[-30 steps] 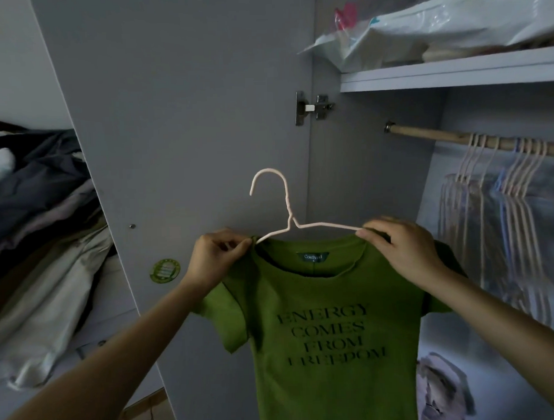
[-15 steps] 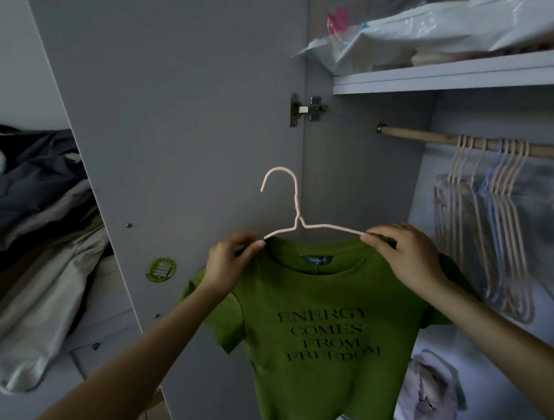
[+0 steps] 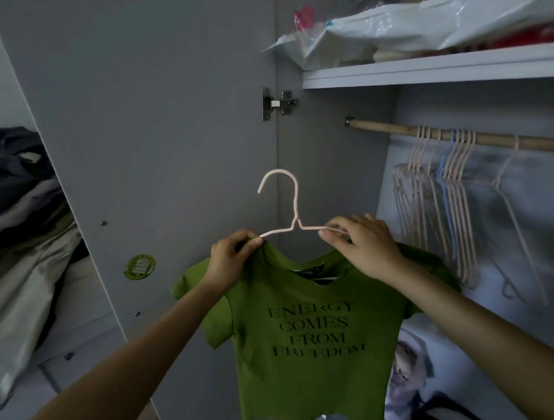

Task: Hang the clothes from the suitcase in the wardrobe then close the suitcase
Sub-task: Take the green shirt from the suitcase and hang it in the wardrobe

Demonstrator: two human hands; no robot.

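The left hand [image 3: 230, 261] pinches the left shoulder of the green T-shirt [image 3: 308, 340] against the pink wire hanger [image 3: 293, 209]. The right hand [image 3: 362, 247] pinches the hanger's right arm at the collar. The shirt hangs at 6 o'clock, before the open wardrobe door [image 3: 147, 120]. The wooden rail [image 3: 389, 129] with empty hangers [image 3: 438, 198] is at 2 o'clock.

We are in a home bedroom, facing an open wardrobe [image 3: 172, 119]. Its wooden rail [image 3: 423, 132] carries bare wire hangers [image 3: 450, 178], the shelf [image 3: 421, 69] above holds plastic bags [image 3: 404, 26] of stored things, and a heap of clothes [image 3: 22, 225] lies to the left of the door.
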